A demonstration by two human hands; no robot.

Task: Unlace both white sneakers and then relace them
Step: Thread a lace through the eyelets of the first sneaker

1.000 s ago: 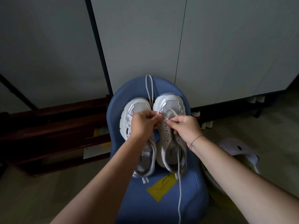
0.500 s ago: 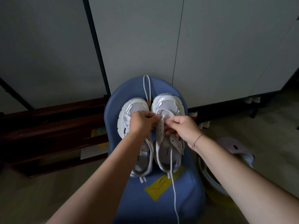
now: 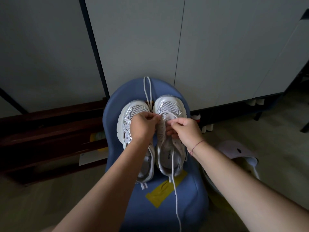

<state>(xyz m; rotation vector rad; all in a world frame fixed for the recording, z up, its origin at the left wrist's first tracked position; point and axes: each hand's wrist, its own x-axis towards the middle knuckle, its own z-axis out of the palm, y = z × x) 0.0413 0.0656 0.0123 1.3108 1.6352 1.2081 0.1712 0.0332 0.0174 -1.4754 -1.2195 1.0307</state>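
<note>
Two white sneakers stand side by side, toes away from me, on a blue chair seat (image 3: 160, 206). The left sneaker (image 3: 128, 114) is partly hidden under my left hand (image 3: 143, 126). The right sneaker (image 3: 168, 106) has its eyelets bare near the tongue. My left hand pinches the lace at the right sneaker's front eyelets. My right hand (image 3: 187, 129) pinches the same white lace (image 3: 174, 185), whose free end trails down over the seat toward me. Another loose lace (image 3: 148, 91) lies folded between the toes, reaching up to the chair's far edge.
A strip of yellow tape (image 3: 165, 190) is stuck on the seat behind the heels. Grey cabinet doors (image 3: 167, 47) stand behind the chair. Dark wooden slats (image 3: 50, 131) lie on the left, and a pale slipper (image 3: 237, 151) on the floor to the right.
Both hands stayed at the right sneaker's front eyelets. My right hand has pulled the lace slightly up and to the right. The view shifted a little.
</note>
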